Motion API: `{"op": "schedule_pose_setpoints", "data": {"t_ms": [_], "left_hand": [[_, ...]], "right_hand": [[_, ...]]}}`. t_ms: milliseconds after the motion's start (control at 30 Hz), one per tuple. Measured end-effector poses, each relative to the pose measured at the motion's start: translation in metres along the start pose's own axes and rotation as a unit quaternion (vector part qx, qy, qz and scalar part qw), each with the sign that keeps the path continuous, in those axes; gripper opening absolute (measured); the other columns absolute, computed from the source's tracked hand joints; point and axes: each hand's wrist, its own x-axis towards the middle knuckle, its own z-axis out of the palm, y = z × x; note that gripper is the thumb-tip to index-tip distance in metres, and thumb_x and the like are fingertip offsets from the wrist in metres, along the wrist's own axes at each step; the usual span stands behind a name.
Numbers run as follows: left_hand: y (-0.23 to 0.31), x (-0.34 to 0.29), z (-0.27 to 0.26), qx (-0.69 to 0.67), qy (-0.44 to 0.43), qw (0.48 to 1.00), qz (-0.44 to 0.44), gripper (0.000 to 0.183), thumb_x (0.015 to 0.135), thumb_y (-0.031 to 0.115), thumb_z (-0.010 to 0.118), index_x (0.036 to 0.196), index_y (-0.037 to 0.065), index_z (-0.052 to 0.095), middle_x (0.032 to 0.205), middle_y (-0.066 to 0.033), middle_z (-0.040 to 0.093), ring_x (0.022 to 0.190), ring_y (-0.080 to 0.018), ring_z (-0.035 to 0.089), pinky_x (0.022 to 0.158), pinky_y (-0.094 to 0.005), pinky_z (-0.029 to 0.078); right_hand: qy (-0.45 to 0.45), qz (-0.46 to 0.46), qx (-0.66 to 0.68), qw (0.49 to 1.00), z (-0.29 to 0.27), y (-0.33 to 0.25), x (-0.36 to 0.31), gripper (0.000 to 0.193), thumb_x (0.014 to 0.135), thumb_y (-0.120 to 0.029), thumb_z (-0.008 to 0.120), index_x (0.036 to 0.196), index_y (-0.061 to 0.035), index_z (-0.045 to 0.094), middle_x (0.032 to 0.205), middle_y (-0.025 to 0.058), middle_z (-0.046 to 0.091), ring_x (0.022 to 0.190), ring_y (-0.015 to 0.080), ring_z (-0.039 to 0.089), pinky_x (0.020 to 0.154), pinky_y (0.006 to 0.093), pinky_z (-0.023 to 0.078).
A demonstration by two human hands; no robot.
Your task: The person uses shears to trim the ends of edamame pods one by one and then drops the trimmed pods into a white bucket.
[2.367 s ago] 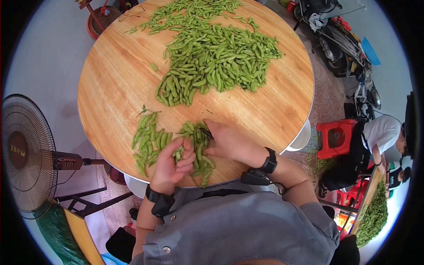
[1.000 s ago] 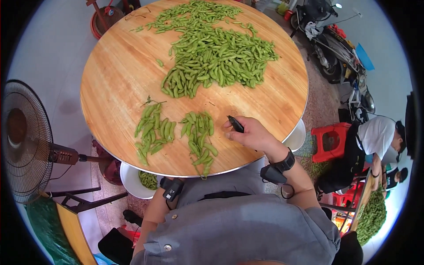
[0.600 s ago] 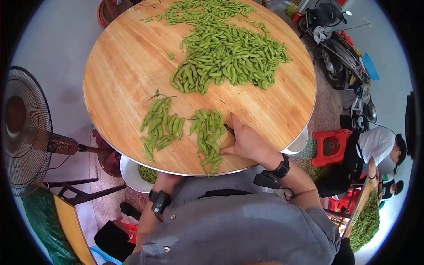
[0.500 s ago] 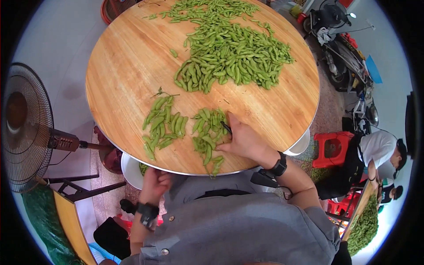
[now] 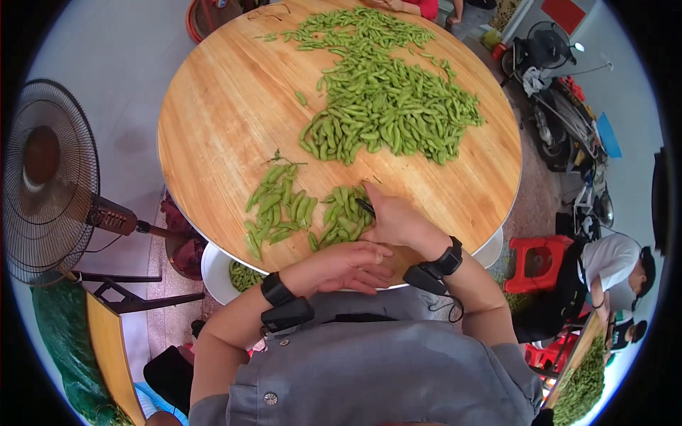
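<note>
On the round wooden table (image 5: 220, 121), my right hand (image 5: 401, 219) curls at the right side of a small pile of green soybean pods (image 5: 344, 211). A small black tool (image 5: 365, 206) sticks out between its thumb and fingers; its working end is hard to make out. My left hand (image 5: 348, 267) is at the table's near edge, just below that pile, fingers stretched and somewhat apart, with nothing visible in it. Left of the small pile lies another loose group of pods (image 5: 273, 206). A large heap of pods (image 5: 398, 106) covers the far middle.
Below the table's near left edge stands a white basin (image 5: 217, 273) with pods inside. Another white container (image 5: 490, 248) shows under the right edge. A standing fan (image 5: 50, 181) is on the left. At right are a red stool (image 5: 538, 263), a seated person (image 5: 604, 259) and a motor scooter (image 5: 550, 117).
My left hand has come up from beside the white basin and moved right, next to my right hand. My right hand stays at the small pile. The view has shifted slightly.
</note>
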Motion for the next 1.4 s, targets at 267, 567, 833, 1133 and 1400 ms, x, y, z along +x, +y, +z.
{"op": "schedule_pose_setpoints", "data": {"t_ms": [267, 567, 833, 1133, 1400], "left_hand": [[0.024, -0.048, -0.055, -0.056, 0.061, 0.991, 0.103, 0.028, 0.089, 0.021, 0.049, 0.102, -0.003, 0.056, 0.101, -0.0174, 0.061, 0.096, -0.0309, 0.060, 0.082, -0.0383, 0.050], [0.059, -0.102, -0.060, 0.291, 0.361, 0.858, 0.222, 0.027, 0.082, 0.030, 0.059, 0.088, 0.004, 0.059, 0.086, -0.0099, 0.061, 0.076, -0.0242, 0.063, 0.069, -0.0308, 0.050], [0.092, -0.065, -0.077, 0.628, 0.568, 0.502, 0.176, 0.068, 0.064, 0.060, 0.064, 0.119, 0.021, 0.053, 0.138, -0.0167, 0.030, 0.126, -0.0486, 0.018, 0.098, -0.0631, 0.014], [0.048, -0.044, -0.061, 0.742, 0.486, 0.406, 0.220, 0.046, 0.067, 0.039, 0.067, 0.108, 0.022, 0.057, 0.121, -0.0132, 0.044, 0.114, -0.0425, 0.035, 0.090, -0.0605, 0.027], [0.012, -0.110, -0.070, 0.733, 0.492, 0.395, 0.254, 0.030, 0.065, 0.018, 0.066, 0.094, 0.016, 0.063, 0.106, -0.0122, 0.051, 0.094, -0.0337, 0.047, 0.080, -0.0419, 0.041]], "right_hand": [[-0.049, -0.055, -0.017, 0.997, 0.011, -0.046, 0.071, 0.086, 0.063, -0.017, 0.070, 0.132, 0.0047, 0.023, 0.085, 0.0262, 0.060, 0.082, 0.0391, 0.059, 0.068, 0.0413, 0.048], [-0.023, -0.082, 0.076, 0.993, -0.017, -0.060, 0.073, 0.076, 0.066, -0.019, 0.071, 0.128, 0.0019, 0.032, 0.081, 0.0170, 0.062, 0.076, 0.0293, 0.061, 0.066, 0.0347, 0.048], [-0.044, -0.085, 0.147, 0.984, -0.005, -0.018, 0.010, 0.051, 0.073, -0.025, 0.067, 0.113, 0.0011, 0.050, 0.080, 0.0154, 0.062, 0.073, 0.0269, 0.060, 0.065, 0.0339, 0.047], [0.014, -0.041, 0.176, 0.983, 0.004, 0.015, -0.022, 0.047, 0.077, -0.026, 0.067, 0.113, -0.0006, 0.052, 0.076, 0.0115, 0.058, 0.067, 0.0187, 0.054, 0.064, 0.0299, 0.044], [0.004, -0.086, 0.132, 0.987, 0.014, 0.008, -0.020, 0.047, 0.074, -0.023, 0.068, 0.112, 0.0003, 0.052, 0.078, 0.0141, 0.060, 0.072, 0.0247, 0.059, 0.064, 0.0325, 0.046]]}}
